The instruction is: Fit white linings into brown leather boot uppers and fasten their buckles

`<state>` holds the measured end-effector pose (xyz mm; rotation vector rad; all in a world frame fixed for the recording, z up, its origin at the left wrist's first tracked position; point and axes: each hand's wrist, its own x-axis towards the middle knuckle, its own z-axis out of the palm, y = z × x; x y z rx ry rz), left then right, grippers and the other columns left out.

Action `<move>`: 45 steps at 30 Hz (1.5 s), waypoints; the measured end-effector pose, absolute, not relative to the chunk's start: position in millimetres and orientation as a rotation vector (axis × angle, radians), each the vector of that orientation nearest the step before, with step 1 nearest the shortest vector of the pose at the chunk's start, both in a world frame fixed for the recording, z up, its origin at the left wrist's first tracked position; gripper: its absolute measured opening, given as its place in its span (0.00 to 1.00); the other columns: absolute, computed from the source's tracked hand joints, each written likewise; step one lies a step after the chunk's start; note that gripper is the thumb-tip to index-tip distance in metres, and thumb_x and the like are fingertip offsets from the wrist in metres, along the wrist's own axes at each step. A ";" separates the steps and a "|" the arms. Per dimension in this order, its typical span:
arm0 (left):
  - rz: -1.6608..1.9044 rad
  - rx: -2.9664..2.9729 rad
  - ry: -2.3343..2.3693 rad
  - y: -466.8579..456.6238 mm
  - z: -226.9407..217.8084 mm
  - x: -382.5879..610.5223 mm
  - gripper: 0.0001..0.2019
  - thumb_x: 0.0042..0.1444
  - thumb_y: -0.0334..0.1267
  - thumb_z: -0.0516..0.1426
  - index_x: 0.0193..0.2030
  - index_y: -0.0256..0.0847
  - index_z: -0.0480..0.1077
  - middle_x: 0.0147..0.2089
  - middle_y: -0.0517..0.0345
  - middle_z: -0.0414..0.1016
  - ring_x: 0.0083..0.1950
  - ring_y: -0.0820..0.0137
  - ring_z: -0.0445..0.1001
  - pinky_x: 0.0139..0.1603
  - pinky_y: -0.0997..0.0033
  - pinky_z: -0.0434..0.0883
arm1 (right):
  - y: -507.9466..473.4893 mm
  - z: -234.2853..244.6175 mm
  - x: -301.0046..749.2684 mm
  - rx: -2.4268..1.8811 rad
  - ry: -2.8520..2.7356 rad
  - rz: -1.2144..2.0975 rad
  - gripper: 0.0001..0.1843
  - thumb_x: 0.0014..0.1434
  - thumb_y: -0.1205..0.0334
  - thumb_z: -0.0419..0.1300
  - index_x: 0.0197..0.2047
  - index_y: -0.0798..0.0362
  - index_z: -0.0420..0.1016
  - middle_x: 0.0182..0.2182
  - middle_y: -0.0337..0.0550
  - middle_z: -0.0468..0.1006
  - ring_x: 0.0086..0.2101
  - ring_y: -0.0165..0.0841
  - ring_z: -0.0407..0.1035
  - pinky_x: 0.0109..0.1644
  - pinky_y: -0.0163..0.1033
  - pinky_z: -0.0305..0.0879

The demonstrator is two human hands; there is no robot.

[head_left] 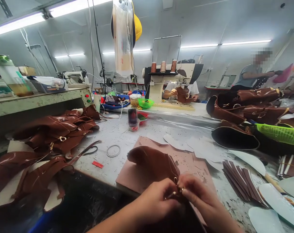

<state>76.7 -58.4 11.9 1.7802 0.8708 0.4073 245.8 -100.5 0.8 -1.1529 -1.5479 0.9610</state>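
A brown leather piece [152, 160] with a curved edge lies across the pink board, its lower part running under my hands. My left hand [159, 197] is closed on the leather by a small gold-coloured metal fitting [172, 195]. Close beside it, my right hand [197, 197] pinches a small gold-coloured metal buckle [181, 189] between thumb and fingers. A metal ring [175, 180] shows just above the fingertips. Blur and the fingers hide how the fittings join.
Brown leather pieces [71, 129] are heaped at the left, with more [260, 100] at the right. Near the pink board [127, 174] lie a ring [113, 150], scissors [90, 150], a red strip [98, 164] and dark strips [241, 181]. Beyond, a person works at a sewing machine [156, 87].
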 end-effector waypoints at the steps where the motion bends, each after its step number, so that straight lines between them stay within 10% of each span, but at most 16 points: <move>1: 0.415 1.725 0.836 -56.2 11.7 77.1 0.07 0.45 0.34 0.58 0.34 0.39 0.67 0.28 0.66 0.64 0.31 0.74 0.62 0.31 0.77 0.59 | -100.9 -0.2 246.0 -1.165 -1.549 0.905 0.10 0.59 0.54 0.52 0.31 0.50 0.66 0.29 0.38 0.68 0.30 0.30 0.65 0.35 0.34 0.65; 26: 0.439 1.238 0.662 -50.9 -7.0 65.1 0.11 0.33 0.34 0.65 0.24 0.34 0.69 0.25 0.63 0.68 0.29 0.74 0.65 0.31 0.75 0.60 | -128.0 8.2 245.9 -1.371 -1.804 0.870 0.08 0.54 0.61 0.54 0.37 0.46 0.71 0.33 0.39 0.76 0.34 0.34 0.69 0.39 0.37 0.65; 35: 0.299 1.842 0.625 -58.2 20.1 57.4 0.11 0.49 0.31 0.56 0.41 0.41 0.68 0.40 0.59 0.71 0.41 0.68 0.68 0.42 0.72 0.62 | -125.0 -1.5 237.6 -1.468 -1.642 0.882 0.04 0.54 0.59 0.53 0.30 0.49 0.66 0.26 0.36 0.73 0.27 0.29 0.67 0.32 0.33 0.63; 45: 0.377 1.809 0.740 -61.2 15.2 64.0 0.04 0.46 0.33 0.58 0.30 0.38 0.66 0.28 0.65 0.66 0.30 0.75 0.62 0.30 0.79 0.58 | -127.0 6.0 230.6 -1.427 -1.665 0.816 0.07 0.52 0.55 0.57 0.29 0.50 0.71 0.24 0.38 0.74 0.27 0.32 0.69 0.33 0.34 0.66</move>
